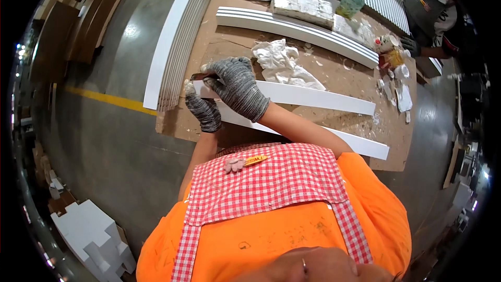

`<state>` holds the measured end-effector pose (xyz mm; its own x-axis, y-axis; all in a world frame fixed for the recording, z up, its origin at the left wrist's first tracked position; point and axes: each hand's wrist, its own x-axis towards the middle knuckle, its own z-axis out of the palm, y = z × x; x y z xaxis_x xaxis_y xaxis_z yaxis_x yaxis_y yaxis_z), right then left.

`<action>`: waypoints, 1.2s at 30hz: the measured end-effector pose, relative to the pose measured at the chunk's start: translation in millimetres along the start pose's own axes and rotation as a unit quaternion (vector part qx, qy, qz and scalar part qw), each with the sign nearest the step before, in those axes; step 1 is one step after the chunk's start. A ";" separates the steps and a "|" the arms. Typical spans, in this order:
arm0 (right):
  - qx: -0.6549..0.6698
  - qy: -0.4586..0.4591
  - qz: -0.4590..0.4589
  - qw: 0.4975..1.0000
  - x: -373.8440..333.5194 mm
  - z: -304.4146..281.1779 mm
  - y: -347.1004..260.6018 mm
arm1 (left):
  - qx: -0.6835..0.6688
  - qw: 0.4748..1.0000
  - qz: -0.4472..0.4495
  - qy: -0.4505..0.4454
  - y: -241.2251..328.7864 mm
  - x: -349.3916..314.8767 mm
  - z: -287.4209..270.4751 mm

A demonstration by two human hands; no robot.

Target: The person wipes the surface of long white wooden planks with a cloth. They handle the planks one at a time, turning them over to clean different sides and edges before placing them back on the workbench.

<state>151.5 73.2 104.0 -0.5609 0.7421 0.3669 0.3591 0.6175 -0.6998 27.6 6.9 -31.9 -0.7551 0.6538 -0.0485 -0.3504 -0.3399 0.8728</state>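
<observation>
Two long white strips lie at the near side of the table. The left end of the farther white strip is raised between my hands. My left hand, in a grey knitted glove, is closed around that end from below. Over the same end bends my gloved right hand, its fingers pinching a small dark flat piece against the strip's tip. The exact kind of that piece is hidden by the fingers. The nearer white strip passes under my right forearm.
A stack of white boards stands along the table's left side. Beyond my hands are a crumpled white cloth, a bundle of white strips, a green bottle and small containers. At the far right, a co-worker's gloved hand shows.
</observation>
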 end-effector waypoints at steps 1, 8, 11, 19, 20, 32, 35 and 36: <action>0.001 -0.008 0.013 1.000 -3.8 -6.8 -1.9 | -0.044 0.998 -0.029 -0.021 11.3 -3.9 11.4; -0.096 -0.049 0.085 0.991 -24.7 -15.6 7.1 | -0.052 0.996 -0.065 -0.045 38.6 -12.7 38.1; -0.066 -0.009 0.091 0.994 -46.2 -30.9 26.3 | 0.001 0.998 -0.012 -0.058 35.5 -11.5 36.9; -0.269 0.072 0.336 0.900 -209.4 -164.6 209.4 | 0.040 0.998 0.031 -0.020 38.1 -12.6 39.2; -0.329 0.121 0.348 0.869 -251.9 -190.9 255.7 | 0.029 0.999 0.022 -0.029 36.2 -10.3 39.3; -0.380 -0.015 0.472 0.796 -336.4 -287.5 355.2 | 0.015 0.999 0.023 -0.035 29.5 -3.7 33.4; -0.468 -0.173 0.326 0.803 -338.2 -314.0 365.8 | 0.022 0.999 0.035 -0.032 32.0 -6.9 43.6; -0.410 0.001 0.434 0.802 -311.7 -301.3 344.9 | 0.053 0.997 0.058 -0.016 35.0 -11.4 42.6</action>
<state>675.0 133.5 -67.1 0.1667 0.9852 -0.0397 0.9842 -0.1687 -0.0545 47.5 16.4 19.9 -0.7686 0.6360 0.0691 -0.2000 -0.3415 0.9184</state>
